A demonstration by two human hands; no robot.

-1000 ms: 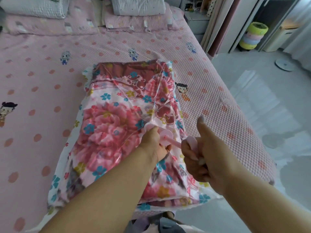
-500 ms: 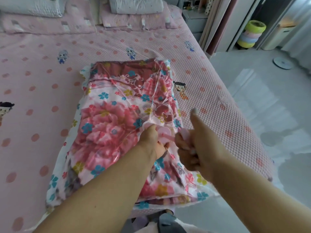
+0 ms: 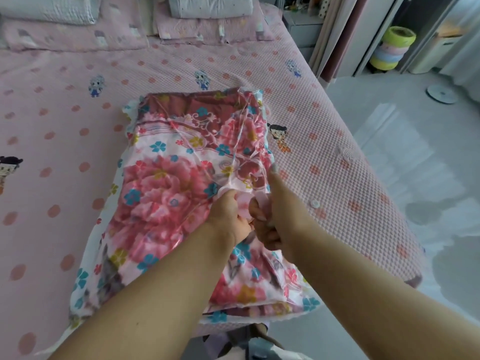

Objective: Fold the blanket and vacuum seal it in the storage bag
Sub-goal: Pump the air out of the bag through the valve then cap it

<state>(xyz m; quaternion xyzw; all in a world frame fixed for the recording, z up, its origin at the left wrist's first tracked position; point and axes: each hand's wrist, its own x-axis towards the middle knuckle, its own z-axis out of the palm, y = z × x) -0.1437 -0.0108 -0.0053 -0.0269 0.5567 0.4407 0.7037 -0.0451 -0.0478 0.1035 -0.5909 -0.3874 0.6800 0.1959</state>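
The blanket (image 3: 166,193) lies sealed in its storage bag (image 3: 249,141) on the bed (image 3: 337,178). Your left hand (image 3: 230,216) pinches the pink pump (image 3: 244,203); your right hand (image 3: 270,219) grips its handle, thumb raised.

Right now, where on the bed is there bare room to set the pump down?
Bare bedspread lies left of the bag, and a wide band runs between the bag and the pillows. Right of it, only a strip before the bed edge. Both hands crowd the valve.
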